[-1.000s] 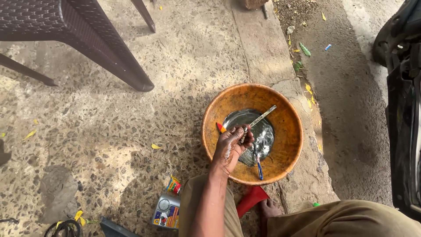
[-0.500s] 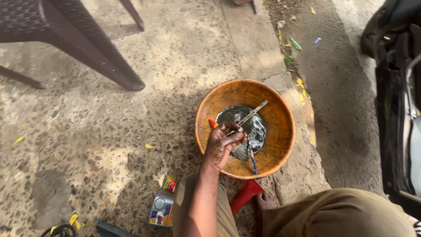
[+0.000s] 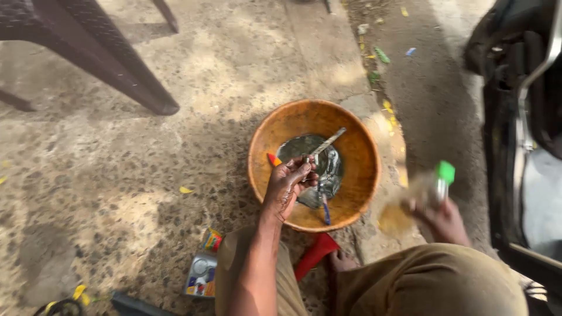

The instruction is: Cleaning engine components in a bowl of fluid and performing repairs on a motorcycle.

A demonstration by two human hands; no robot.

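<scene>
Packages: one colourful flat box (image 3: 202, 274) on near floor. Left hand (image 3: 287, 186) grips one metal tool (image 3: 324, 144) in orange bowl (image 3: 356, 146); right hand (image 3: 442, 219) holds one green-capped bottle (image 3: 430, 186).

1 orange bowl (image 3: 357, 175); in it 1 metal rod (image 3: 328, 142), 1 blue tool (image 3: 326, 212). Beside bowl: 1 green-capped bottle (image 3: 434, 188), 1 red funnel (image 3: 315, 256). 2 hands (image 3: 288, 186).

Head camera looks steeply down, fairly near, at the orange bowl (image 3: 351, 175).
</scene>
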